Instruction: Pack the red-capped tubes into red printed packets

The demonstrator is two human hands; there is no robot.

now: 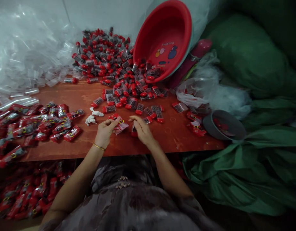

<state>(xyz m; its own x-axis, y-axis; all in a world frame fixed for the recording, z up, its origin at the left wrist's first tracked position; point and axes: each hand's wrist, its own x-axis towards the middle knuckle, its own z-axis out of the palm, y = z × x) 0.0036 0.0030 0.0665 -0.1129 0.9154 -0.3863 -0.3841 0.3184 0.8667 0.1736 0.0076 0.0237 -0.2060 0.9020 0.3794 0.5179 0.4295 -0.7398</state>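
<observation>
My left hand (106,131) pinches a red printed packet (120,126) with a clear part, above the front of the red-brown table (90,150). To its right, my right hand (142,129) has its thumb and fingertips bent near each other; whether they hold anything is too small to tell. A small red-capped container (134,131) lies partly hidden beside that hand. Beyond both hands, more clear containers with red caps and dark contents (125,93) lie in a heap.
Filled red packets (51,122) lie at left, near clear plastic sleeves (25,51). White crumpled scraps (91,119) sit left of my hands. A red basin (163,41) leans at the back. At right are a grey bowl (223,126) and green cloth (249,166).
</observation>
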